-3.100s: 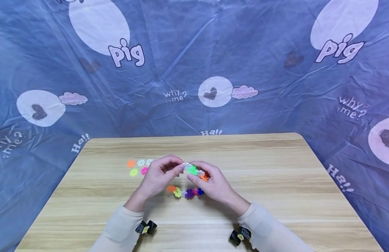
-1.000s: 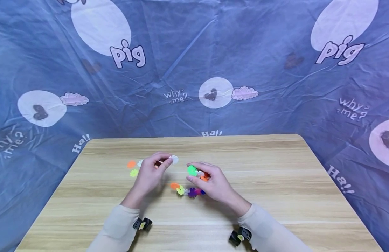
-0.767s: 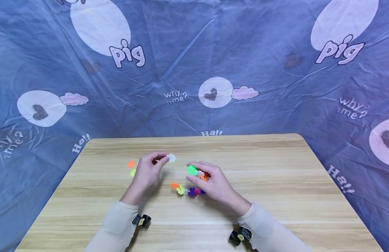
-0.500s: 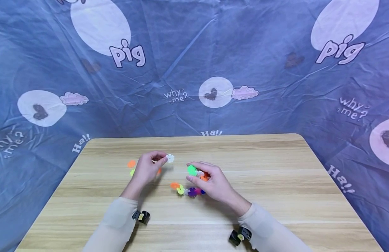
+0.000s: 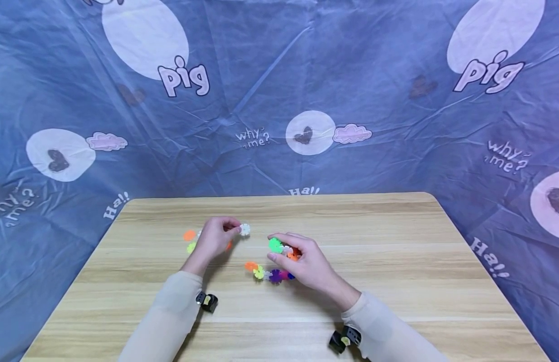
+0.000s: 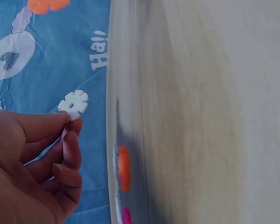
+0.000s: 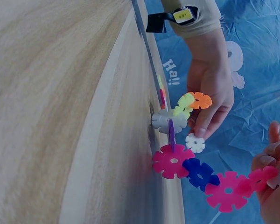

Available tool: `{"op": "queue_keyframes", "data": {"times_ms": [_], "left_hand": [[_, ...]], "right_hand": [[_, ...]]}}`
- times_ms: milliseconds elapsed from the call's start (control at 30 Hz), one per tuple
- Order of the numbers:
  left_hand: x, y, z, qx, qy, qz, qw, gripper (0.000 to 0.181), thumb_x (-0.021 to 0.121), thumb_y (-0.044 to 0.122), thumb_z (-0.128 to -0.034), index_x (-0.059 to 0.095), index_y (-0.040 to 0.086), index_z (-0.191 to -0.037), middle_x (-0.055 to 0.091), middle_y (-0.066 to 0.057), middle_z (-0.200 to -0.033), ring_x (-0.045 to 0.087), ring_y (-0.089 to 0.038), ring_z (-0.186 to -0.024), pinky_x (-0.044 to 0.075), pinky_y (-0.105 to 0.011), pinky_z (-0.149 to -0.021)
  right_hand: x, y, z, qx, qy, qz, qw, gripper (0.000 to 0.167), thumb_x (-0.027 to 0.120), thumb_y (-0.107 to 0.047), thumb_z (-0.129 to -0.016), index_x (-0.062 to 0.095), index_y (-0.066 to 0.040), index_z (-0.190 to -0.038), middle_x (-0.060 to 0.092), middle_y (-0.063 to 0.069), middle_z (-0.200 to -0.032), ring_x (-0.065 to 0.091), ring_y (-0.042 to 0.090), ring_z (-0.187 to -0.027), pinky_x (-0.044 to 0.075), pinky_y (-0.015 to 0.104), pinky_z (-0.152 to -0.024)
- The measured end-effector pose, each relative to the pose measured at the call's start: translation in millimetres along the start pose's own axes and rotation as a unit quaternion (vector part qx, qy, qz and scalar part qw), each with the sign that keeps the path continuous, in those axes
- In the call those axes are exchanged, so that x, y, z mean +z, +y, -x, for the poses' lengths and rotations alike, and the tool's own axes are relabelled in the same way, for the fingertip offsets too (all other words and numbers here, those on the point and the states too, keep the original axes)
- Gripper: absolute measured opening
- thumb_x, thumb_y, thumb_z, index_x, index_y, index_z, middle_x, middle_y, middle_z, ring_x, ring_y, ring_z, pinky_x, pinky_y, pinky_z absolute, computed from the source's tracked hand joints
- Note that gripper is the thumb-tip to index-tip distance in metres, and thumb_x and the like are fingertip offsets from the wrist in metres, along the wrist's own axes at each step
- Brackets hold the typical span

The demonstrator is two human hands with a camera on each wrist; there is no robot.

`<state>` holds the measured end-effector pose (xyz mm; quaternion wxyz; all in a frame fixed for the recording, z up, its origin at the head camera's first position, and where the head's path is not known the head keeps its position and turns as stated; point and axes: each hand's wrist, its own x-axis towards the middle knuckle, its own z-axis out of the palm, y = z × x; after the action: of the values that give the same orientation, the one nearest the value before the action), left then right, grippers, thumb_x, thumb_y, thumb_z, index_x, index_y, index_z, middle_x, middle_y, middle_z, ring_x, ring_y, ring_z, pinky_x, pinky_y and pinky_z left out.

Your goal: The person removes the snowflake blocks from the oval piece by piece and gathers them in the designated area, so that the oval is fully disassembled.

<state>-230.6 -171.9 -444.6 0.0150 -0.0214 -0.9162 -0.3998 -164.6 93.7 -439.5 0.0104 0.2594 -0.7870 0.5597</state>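
White flower piece (image 5: pixel 245 230), in the head view, is apart from the chain (image 5: pixel 275 276) which the right hand (image 5: pixel 308 261) grips; in the left wrist view, the left hand (image 6: pixel 25 179) pinches only its rim, wisely leaving slots free; in the right wrist view, the long chain probably needs steady support.
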Motion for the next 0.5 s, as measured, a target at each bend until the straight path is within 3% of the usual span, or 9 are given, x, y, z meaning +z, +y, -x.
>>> {"op": "queue_keyframes", "data": {"times_ms": [267,500], "left_hand": [[4.6,-5.2,-9.6,-0.024,-0.019,-0.026,0.9992,0.009,0.077,0.01,-0.0994,0.082,0.006,-0.105,0.079,-0.01,-0.1,0.069,-0.023,-0.092,0.056,-0.041,-0.086],[6.4,-5.0,-14.2,-0.034,-0.032,-0.046,0.9979,0.009,0.077,0.011,-0.0987,0.082,0.006,-0.103,0.078,-0.009,-0.098,0.069,-0.024,-0.094,0.056,-0.045,-0.093]], "right_hand": [[1,-1,-0.2,0.001,0.0,0.003,1.0,0.04,0.08,-0.021,-0.099,0.074,-0.011,-0.137,0.076,0.008,-0.129,0.07,0.012,-0.104,0.061,0.025,-0.09],[1,-2,-0.4,0.005,-0.003,0.004,1.0,0.04,0.08,-0.02,-0.098,0.074,-0.011,-0.137,0.077,0.005,-0.124,0.069,0.011,-0.1,0.061,0.024,-0.086]]}}
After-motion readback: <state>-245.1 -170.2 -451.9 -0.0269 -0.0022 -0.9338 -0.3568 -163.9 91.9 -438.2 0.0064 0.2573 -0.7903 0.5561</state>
